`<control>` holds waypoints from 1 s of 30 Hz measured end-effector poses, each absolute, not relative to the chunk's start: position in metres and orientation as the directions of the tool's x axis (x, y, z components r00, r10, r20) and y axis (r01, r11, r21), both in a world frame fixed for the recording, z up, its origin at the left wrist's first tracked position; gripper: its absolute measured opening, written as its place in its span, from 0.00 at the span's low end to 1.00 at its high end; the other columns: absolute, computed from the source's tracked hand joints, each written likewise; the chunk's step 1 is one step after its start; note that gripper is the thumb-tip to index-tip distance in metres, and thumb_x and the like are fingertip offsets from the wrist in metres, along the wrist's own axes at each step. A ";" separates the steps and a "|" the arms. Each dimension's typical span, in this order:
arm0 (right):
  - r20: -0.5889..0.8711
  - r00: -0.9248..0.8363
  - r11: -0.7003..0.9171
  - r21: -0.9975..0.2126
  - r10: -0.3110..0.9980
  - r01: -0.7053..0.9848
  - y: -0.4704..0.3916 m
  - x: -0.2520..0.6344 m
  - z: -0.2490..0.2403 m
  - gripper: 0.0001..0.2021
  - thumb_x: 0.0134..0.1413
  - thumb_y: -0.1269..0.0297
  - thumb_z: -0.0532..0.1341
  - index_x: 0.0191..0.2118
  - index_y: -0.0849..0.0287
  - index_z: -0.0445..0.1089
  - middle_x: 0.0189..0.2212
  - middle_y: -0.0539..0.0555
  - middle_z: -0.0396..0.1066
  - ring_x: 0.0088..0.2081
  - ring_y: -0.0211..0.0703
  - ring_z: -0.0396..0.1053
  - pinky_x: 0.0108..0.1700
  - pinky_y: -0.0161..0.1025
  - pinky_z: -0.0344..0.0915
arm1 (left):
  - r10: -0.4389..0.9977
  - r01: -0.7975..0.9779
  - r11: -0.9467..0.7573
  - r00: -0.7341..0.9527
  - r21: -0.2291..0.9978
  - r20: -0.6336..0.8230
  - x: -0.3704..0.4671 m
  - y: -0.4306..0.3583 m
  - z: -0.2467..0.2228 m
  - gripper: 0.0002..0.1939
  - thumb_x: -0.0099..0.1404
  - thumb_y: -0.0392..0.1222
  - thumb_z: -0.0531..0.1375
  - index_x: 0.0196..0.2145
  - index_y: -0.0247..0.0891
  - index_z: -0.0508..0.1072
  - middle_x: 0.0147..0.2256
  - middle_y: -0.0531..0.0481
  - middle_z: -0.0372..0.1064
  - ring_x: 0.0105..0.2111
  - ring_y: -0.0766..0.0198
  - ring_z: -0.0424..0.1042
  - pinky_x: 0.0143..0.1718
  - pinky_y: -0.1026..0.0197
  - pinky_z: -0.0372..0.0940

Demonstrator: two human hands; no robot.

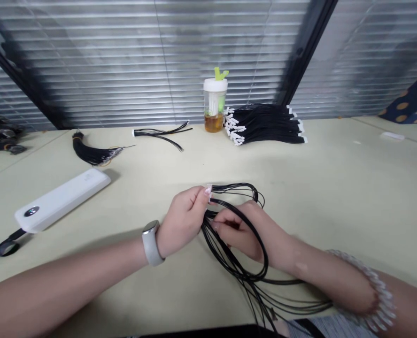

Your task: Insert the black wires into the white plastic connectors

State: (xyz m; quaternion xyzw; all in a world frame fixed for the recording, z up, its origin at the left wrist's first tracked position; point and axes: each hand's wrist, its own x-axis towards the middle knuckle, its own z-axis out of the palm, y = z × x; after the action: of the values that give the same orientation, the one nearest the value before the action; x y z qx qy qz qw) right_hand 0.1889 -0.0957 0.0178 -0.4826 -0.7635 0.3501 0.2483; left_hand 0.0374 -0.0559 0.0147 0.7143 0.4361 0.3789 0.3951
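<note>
Black cables: looped, low over the counter, trailing toward you. Your left hand: closed on their gathered white end, possibly a connector. Your right hand: fingers curled at the strands, grip partly hidden. Beyond: one lidded bottle, beside a black, white-ended bundle. Left: one white power bank.

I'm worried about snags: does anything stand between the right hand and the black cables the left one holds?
Nothing separate shows between the right hand and the cables; its fingertips are right beside them. Only a loop of those cables crosses over that hand.
</note>
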 end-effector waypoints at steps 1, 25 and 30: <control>0.045 -0.411 0.292 -0.774 0.910 0.562 -0.096 0.189 0.018 0.10 0.49 0.72 0.51 0.19 0.62 0.57 0.16 0.45 0.53 0.20 0.29 0.50 0.22 0.30 0.47 | 0.925 0.325 -0.298 0.331 0.898 0.187 0.038 -0.056 0.015 0.19 0.65 0.50 0.47 0.23 0.35 0.62 0.21 0.55 0.57 0.23 0.71 0.55 0.25 0.68 0.54; 0.566 0.316 0.495 -0.822 0.762 0.281 -0.088 0.232 0.067 0.08 0.53 0.64 0.59 0.40 0.53 0.73 0.40 0.52 0.72 0.40 0.42 0.70 0.43 0.43 0.68 | 0.968 0.277 -0.090 0.250 0.957 0.019 0.037 -0.051 0.016 0.22 0.62 0.57 0.49 0.21 0.36 0.64 0.13 0.57 0.51 0.14 0.72 0.51 0.15 0.68 0.49; 0.507 0.320 0.487 -0.861 0.801 0.144 -0.085 0.230 0.062 0.05 0.55 0.63 0.58 0.34 0.56 0.70 0.28 0.50 0.69 0.25 0.33 0.67 0.31 0.37 0.69 | 0.960 0.254 -0.077 0.280 0.964 0.003 0.038 -0.052 0.014 0.23 0.62 0.58 0.49 0.22 0.36 0.64 0.13 0.57 0.52 0.13 0.72 0.52 0.15 0.68 0.49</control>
State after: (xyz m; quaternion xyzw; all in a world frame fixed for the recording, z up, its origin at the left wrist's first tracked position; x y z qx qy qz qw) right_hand 0.2300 -0.0847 0.0625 -0.4448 -0.5308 0.2417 0.6797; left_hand 0.0375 -0.0521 0.0141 0.6369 0.4765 0.3647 0.4840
